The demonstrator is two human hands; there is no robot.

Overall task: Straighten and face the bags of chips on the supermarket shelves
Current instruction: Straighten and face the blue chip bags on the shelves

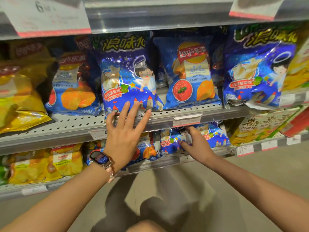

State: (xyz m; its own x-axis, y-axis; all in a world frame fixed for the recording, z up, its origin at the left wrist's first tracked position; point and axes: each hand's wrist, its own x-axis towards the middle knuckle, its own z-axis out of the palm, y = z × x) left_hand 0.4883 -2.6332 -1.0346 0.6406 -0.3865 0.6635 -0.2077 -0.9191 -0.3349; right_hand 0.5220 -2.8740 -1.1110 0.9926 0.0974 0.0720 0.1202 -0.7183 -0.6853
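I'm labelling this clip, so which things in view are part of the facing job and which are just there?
Job:
- left hand, open fingers on the blue cartoon bag, middle shelf
- right hand, pinching the small blue bag, lower shelf
- blue Lay's bag
- yellow bags

Just there:
- price tag
- wristwatch
- floor

- blue cartoon-angel chip bag [127,76] on the middle shelf, standing upright, front out, bottom edge poking over the shelf lip
- same blue design, smaller bag [172,139] one shelf down, a bit crumpled, tilted
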